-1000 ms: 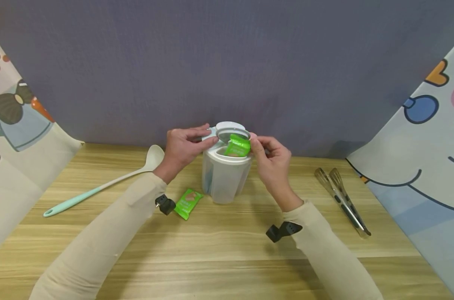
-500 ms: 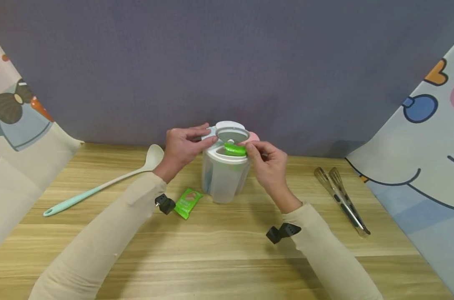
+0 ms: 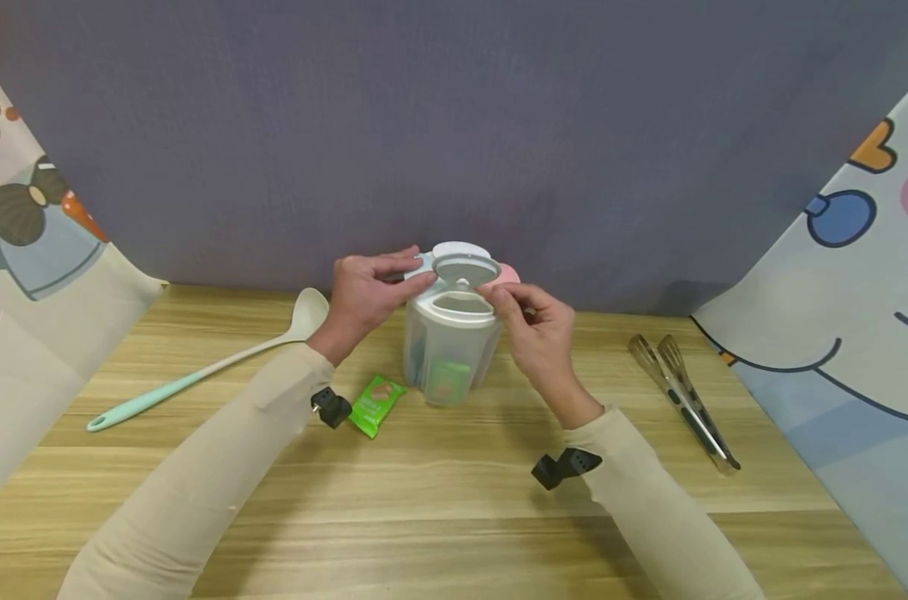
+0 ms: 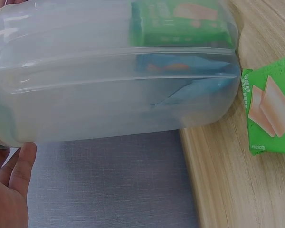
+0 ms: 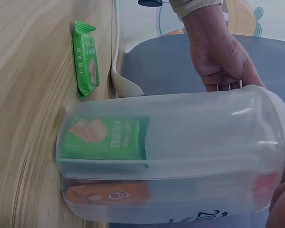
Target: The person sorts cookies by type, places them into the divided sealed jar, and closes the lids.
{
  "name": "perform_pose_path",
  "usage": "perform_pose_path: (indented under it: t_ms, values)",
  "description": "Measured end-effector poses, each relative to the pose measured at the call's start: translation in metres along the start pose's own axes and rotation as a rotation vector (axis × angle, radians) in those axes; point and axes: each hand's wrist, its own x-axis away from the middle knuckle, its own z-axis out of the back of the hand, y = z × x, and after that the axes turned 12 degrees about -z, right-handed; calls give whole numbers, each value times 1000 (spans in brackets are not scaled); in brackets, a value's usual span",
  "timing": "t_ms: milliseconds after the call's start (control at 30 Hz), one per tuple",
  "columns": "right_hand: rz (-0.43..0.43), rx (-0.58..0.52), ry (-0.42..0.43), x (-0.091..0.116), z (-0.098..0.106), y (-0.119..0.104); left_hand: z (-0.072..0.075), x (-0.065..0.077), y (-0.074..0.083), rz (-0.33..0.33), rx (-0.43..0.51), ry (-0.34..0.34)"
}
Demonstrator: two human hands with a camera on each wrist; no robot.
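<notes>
A translucent divided storage container (image 3: 441, 354) stands upright, its front white flip lid (image 3: 465, 268) raised. Inside the front compartment, low down, sits a green snack packet (image 5: 107, 137). Neighbouring compartments hold a blue packet (image 4: 185, 76) and an orange packet (image 5: 109, 192). My left hand (image 3: 367, 293) holds the container's top by its left side, thumb and fingers around the light-blue lid (image 3: 422, 265). My right hand (image 3: 538, 325) is at the opening's right rim beside the pink lid (image 3: 508, 275), fingers bent, no packet in them. Another green snack packet (image 3: 376, 406) lies on the table left of the container.
A white ladle (image 3: 309, 315) with a mint handle lies on the table (image 3: 424, 517) at the left. Metal tongs (image 3: 682, 400) with black grips lie at the right. A grey fabric wall (image 3: 454, 125) rises close behind the container, with printed cloth on both sides.
The green packet in my right fingers has gone down through the opening and dropped to the front compartment's bottom. My right hand shifted slightly left, then stayed. My left hand has kept its place.
</notes>
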Motion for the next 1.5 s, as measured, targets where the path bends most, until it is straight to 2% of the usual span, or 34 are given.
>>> perform_pose_path:
  t_ms: [167,367,500,600,667,833,1100,1167,1267,1500]
  values:
    - [7,6,15,4,-2,-6,-1,0,0,12,3,4]
    - [107,-38,9,17,-11,-16,-1,0,1,12,-5,2]
    - [215,-30,-75,34,-24,-18,0,0,1,-20,-15,2]
    - [239,8,-174,49,-36,-16,0,-1,1,-45,-24,4]
    - [205,23,-228,59,-43,-11,0,-1,1,-50,-30,6]
    - [44,51,-314,78,-57,9,-1,-1,0,-28,-34,-4]
    - [-348,111,-384,103,-78,24,1,0,0,-15,-24,-13]
    - [-410,140,-391,107,-80,25,1,0,0,-17,-24,-14]
    - [-452,180,-408,112,-82,30,1,0,0,-19,-21,-18]
    - [-482,237,-441,115,-86,39,0,0,1,-7,-27,-18]
